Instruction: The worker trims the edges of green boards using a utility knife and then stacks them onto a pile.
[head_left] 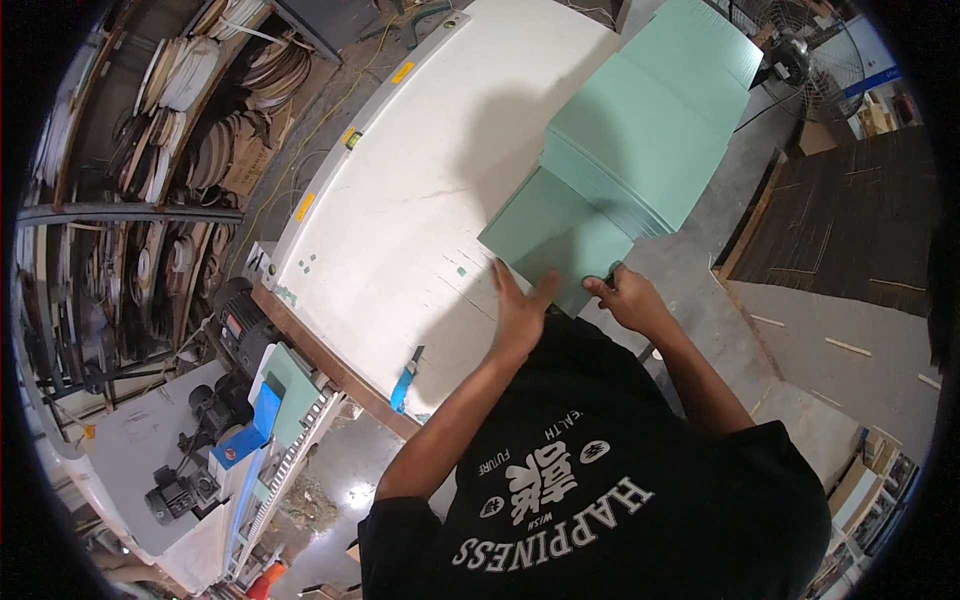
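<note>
A small pale green panel [548,222] lies at the right side of a white-topped table, in front of my body. My left hand [522,312] rests at its left near edge, fingers stretched and apart, holding nothing I can see. At the panel's near right corner, the fingers of my right hand [632,300] are closed. Something small and dark shows between thumb and fingers; its kind is too unclear to tell. Beyond the small panel sits a stack of larger green panels [655,110], with several layered edges facing me. A blue-handled utility knife [404,382] lies on the table, left of my left arm.
A long spirit level [322,185] runs along the left edge of the white table [400,250]. Green scraps [308,262] lie near it. Shelves with edge-banding rolls [180,75] stand left, motors [185,495] lower left, a fan [800,60] far right, and dark boards [850,220] at right.
</note>
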